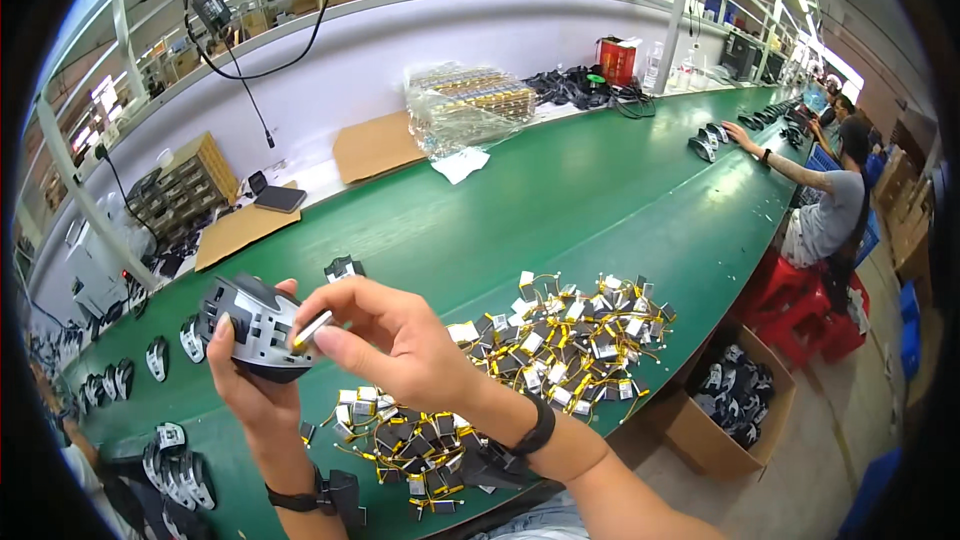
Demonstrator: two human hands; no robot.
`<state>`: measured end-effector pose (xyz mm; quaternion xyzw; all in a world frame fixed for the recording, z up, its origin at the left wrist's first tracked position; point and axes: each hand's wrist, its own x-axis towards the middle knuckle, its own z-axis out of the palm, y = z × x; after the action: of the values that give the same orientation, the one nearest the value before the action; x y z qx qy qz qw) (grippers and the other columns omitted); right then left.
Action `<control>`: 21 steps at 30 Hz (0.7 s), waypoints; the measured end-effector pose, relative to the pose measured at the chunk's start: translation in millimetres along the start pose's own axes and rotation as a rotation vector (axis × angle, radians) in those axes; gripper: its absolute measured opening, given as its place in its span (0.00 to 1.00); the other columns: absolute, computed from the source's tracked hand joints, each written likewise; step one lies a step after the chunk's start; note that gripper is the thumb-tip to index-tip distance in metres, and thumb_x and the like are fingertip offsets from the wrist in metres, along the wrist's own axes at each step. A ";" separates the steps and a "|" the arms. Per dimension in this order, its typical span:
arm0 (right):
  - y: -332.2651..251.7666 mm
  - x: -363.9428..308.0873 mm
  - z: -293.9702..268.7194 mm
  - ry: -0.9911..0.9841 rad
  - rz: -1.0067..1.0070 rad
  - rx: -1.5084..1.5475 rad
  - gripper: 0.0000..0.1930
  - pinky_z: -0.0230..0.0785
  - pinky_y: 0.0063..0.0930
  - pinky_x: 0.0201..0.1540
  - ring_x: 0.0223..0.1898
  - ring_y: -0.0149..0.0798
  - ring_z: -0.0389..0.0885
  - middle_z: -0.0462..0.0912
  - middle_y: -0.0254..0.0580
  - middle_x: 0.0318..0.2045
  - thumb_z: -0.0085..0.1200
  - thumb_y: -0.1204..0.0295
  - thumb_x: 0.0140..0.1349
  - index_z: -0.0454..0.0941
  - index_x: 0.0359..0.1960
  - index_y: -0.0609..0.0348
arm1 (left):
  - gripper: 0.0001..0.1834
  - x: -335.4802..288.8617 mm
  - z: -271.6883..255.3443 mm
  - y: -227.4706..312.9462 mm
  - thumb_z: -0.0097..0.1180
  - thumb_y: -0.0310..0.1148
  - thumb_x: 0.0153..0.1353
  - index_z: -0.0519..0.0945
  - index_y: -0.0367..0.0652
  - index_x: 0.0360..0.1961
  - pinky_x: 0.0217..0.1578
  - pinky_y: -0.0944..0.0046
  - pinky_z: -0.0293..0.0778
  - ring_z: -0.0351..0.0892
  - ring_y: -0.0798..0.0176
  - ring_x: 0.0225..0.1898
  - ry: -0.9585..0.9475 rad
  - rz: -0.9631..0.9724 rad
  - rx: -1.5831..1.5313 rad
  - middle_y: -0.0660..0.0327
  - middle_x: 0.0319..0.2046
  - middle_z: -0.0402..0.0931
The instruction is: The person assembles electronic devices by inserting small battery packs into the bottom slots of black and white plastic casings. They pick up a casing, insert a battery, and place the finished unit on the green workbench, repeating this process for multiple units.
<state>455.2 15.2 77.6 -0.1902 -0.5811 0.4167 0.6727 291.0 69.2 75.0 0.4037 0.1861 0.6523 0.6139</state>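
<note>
Head view: at eight o'clock, my left fingers (222, 338) clasp a silver-black shell (262, 331) while my right fingers (352, 350) pinch a yellow-edged battery (313, 329) by its face; a light, steady hold seems best.

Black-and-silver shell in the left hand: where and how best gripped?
Probably by its outer edges, from below left, as the left hand does: the shell is tilted, slotted silver face showing, and the right hand holds a small piece near it, so that face is better left uncovered.
</note>
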 end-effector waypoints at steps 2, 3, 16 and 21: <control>6.4 -1.9 3.4 0.015 0.132 0.198 0.13 0.73 0.21 0.35 0.33 0.25 0.79 0.82 0.39 0.38 0.57 0.77 0.63 0.74 0.49 0.63 | 0.26 0.4 2.1 -2.3 0.46 0.48 0.65 0.73 0.36 0.52 0.47 0.54 0.78 0.82 0.50 0.45 -0.076 -0.071 -0.094 0.44 0.46 0.78; 6.0 -2.2 7.5 0.056 0.163 0.189 0.13 0.73 0.21 0.36 0.34 0.23 0.78 0.81 0.36 0.34 0.57 0.75 0.64 0.74 0.49 0.63 | 0.24 -1.0 4.0 -1.5 0.46 0.48 0.66 0.74 0.37 0.50 0.46 0.55 0.79 0.82 0.52 0.44 -0.112 -0.115 -0.141 0.46 0.44 0.79; 31.2 -0.1 26.6 0.081 -0.402 -0.897 0.18 0.76 0.28 0.34 0.31 0.38 0.81 0.80 0.44 0.35 0.68 0.81 0.48 0.83 0.43 0.63 | 0.29 19.7 -11.3 0.8 0.37 0.58 0.68 0.76 0.42 0.45 0.42 0.52 0.83 0.85 0.49 0.38 -0.067 -0.259 -0.193 0.44 0.40 0.81; 28.7 0.2 25.7 0.080 -0.348 -0.877 0.17 0.76 0.27 0.32 0.31 0.36 0.80 0.80 0.41 0.33 0.69 0.81 0.46 0.85 0.41 0.59 | 0.30 21.4 -15.5 1.4 0.36 0.58 0.68 0.77 0.41 0.45 0.41 0.52 0.83 0.84 0.46 0.38 -0.108 -0.305 -0.200 0.43 0.41 0.81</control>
<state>421.3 26.1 62.9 -0.3720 -0.6991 0.0053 0.6106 280.1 93.2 73.0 0.3422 0.1462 0.5444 0.7517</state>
